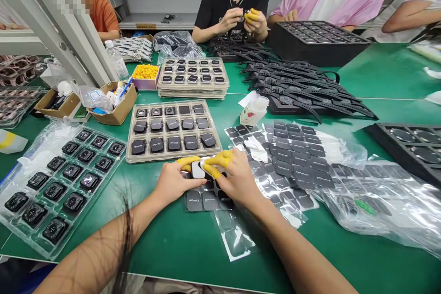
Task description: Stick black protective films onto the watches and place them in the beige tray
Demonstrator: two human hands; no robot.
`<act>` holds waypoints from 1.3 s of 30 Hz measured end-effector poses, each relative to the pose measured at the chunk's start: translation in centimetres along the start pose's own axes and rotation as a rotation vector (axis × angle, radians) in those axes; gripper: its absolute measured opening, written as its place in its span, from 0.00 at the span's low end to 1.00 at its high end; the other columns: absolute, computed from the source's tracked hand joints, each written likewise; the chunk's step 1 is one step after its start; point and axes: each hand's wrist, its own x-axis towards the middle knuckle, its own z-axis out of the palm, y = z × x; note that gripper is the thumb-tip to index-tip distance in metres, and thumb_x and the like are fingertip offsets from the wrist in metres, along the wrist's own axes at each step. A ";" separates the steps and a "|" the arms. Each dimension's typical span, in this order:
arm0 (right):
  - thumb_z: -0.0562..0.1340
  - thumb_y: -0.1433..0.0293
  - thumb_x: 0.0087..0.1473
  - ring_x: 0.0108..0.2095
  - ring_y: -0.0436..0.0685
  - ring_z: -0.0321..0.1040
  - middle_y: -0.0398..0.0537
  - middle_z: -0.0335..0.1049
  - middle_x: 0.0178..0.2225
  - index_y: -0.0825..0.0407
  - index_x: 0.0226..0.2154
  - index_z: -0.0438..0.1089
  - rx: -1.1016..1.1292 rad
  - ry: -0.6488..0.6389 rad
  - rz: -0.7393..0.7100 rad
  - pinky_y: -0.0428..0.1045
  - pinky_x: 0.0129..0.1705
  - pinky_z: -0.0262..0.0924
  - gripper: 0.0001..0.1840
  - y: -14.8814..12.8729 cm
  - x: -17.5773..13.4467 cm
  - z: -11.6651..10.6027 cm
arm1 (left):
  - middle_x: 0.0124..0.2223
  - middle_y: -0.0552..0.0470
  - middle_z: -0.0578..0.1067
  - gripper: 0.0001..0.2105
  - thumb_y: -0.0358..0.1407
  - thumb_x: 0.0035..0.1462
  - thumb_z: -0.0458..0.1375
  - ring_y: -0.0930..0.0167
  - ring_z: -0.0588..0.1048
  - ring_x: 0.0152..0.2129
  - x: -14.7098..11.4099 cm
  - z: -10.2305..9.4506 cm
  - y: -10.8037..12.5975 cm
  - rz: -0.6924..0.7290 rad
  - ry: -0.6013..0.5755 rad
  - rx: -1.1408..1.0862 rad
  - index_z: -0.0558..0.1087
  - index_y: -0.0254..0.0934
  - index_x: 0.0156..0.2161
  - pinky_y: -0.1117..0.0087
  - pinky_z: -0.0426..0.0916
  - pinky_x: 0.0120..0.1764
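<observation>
My left hand [174, 178] grips a smartwatch case [197, 170] by its edges, its glossy face turned up and catching the light. Over that face, my right hand [237, 177] pinches a small white wipe [202, 161], partly hidden by the fingers. Yellow finger cots cover fingertips on both hands. Beneath them lies a sheet of dark square screen films [209, 200] printed "HiFuture". Just beyond, a beige tray [131, 147] holds watch cases, most with a dark film on top. At left, a clear tray [113, 165] carries more watch cases, backs up.
More film sheets [296, 154] and a crumpled white wipe [257, 149] lie right of my hands, near a white bottle [255, 111]. Behind stand stacked trays [193, 94], a box of yellow finger cots [145, 73] and strapped watches [296, 87]. Co-workers sit opposite; one person [234, 9] handles a small part.
</observation>
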 end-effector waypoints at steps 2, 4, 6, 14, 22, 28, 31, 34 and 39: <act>0.64 0.67 0.62 0.36 0.59 0.66 0.47 0.76 0.33 0.48 0.38 0.75 0.048 -0.023 -0.025 0.56 0.40 0.55 0.03 0.1 0.1 0.1 | 0.38 0.52 0.84 0.25 0.36 0.43 0.73 0.68 0.80 0.31 -0.1 0.0 0.0 -0.001 -0.015 0.032 0.80 0.37 0.50 0.71 0.75 0.35; 0.64 0.66 0.63 0.36 0.59 0.66 0.48 0.76 0.33 0.49 0.37 0.75 0.060 -0.027 -0.012 0.56 0.39 0.56 0.05 0.3 0.2 0.1 | 0.37 0.52 0.84 0.24 0.36 0.44 0.72 0.68 0.80 0.31 -0.1 0.0 0.0 0.003 -0.030 0.035 0.81 0.37 0.49 0.71 0.75 0.35; 0.63 0.66 0.63 0.36 0.59 0.66 0.49 0.76 0.33 0.50 0.36 0.75 0.000 -0.001 0.052 0.57 0.39 0.56 0.06 0.4 0.2 0.0 | 0.37 0.50 0.84 0.24 0.38 0.43 0.73 0.67 0.80 0.31 -0.1 0.1 -0.1 -0.014 -0.003 0.009 0.81 0.35 0.49 0.71 0.75 0.35; 0.64 0.67 0.63 0.36 0.59 0.67 0.48 0.77 0.34 0.49 0.37 0.74 -0.015 0.044 0.067 0.56 0.40 0.58 0.04 0.4 -0.1 0.2 | 0.38 0.51 0.84 0.24 0.37 0.44 0.72 0.68 0.79 0.31 0.0 0.0 0.2 -0.015 -0.006 -0.004 0.81 0.36 0.49 0.71 0.75 0.35; 0.63 0.66 0.63 0.36 0.60 0.69 0.48 0.77 0.34 0.47 0.37 0.74 -0.004 0.032 0.124 0.57 0.41 0.61 0.04 0.0 0.2 0.5 | 0.41 0.49 0.84 0.24 0.38 0.46 0.72 0.67 0.80 0.32 -0.2 0.1 -0.3 0.021 -0.005 -0.020 0.80 0.36 0.50 0.70 0.76 0.37; 0.62 0.67 0.63 0.55 0.71 0.63 0.61 0.71 0.51 0.51 0.51 0.71 -0.251 0.057 0.201 0.68 0.53 0.57 0.15 1.9 0.3 -2.5 | 0.31 0.52 0.83 0.22 0.44 0.50 0.71 0.69 0.79 0.25 -0.8 0.1 -0.7 0.372 0.008 0.323 0.80 0.38 0.50 0.70 0.76 0.32; 0.61 0.71 0.63 0.54 0.66 0.66 0.56 0.72 0.52 0.48 0.58 0.65 -0.064 -0.114 0.058 0.65 0.54 0.58 0.21 1.0 -0.1 -3.4 | 0.38 0.49 0.84 0.18 0.41 0.57 0.67 0.68 0.82 0.31 -1.0 0.0 -0.8 0.652 -0.098 0.344 0.79 0.40 0.52 0.70 0.76 0.38; 0.61 0.74 0.63 0.48 0.63 0.71 0.52 0.77 0.46 0.47 0.54 0.68 -0.019 -0.179 0.093 0.64 0.53 0.59 0.18 -0.1 -0.3 -3.0 | 0.35 0.49 0.83 0.16 0.40 0.59 0.65 0.68 0.81 0.29 -1.0 -0.1 -0.7 0.745 -0.154 0.376 0.78 0.40 0.52 0.70 0.76 0.35; 0.65 0.72 0.60 0.47 0.59 0.73 0.50 0.77 0.45 0.48 0.49 0.72 0.176 -0.227 0.226 0.55 0.48 0.66 0.14 -0.7 0.3 -2.8 | 0.38 0.49 0.84 0.16 0.38 0.61 0.64 0.67 0.83 0.32 -1.0 -0.3 0.0 0.828 -0.177 0.380 0.75 0.44 0.55 0.70 0.78 0.37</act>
